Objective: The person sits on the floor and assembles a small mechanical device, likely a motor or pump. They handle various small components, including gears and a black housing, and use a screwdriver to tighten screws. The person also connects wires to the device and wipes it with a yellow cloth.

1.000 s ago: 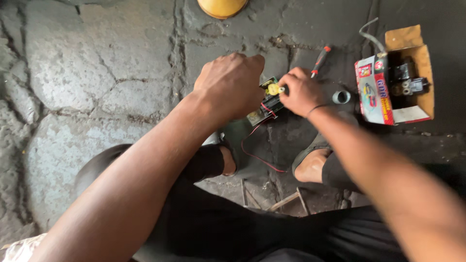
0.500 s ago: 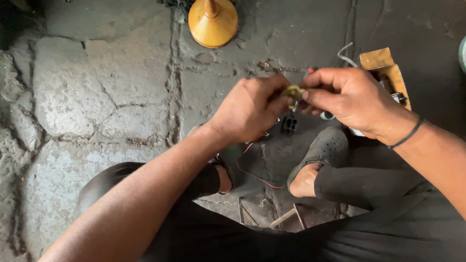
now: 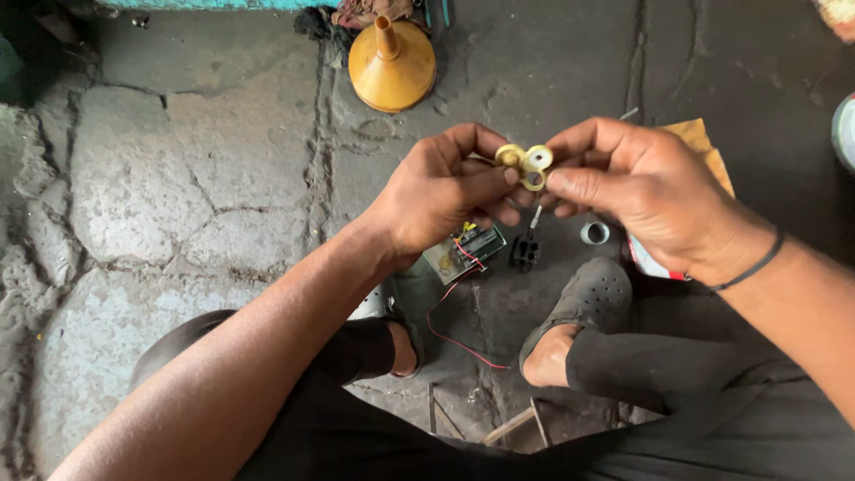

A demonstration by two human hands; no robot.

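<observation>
Above the small circuit board (image 3: 465, 251) on the stone floor (image 3: 178, 178), the left hand (image 3: 441, 191) and right hand (image 3: 641, 191) pinch a yellow ringed part (image 3: 527, 162) between fingertips; beyond the board stands an orange funnel (image 3: 392, 62).

A small yellowish ring-shaped part (image 3: 525, 164), two loops joined, pinched between fingertips of the left hand (image 3: 445, 196) and right hand (image 3: 641, 191).

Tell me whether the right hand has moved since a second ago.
Yes. The right hand has lifted off the floor beside the cardboard box and now meets the left hand above the circuit board, both pinching a small yellow part.
</observation>
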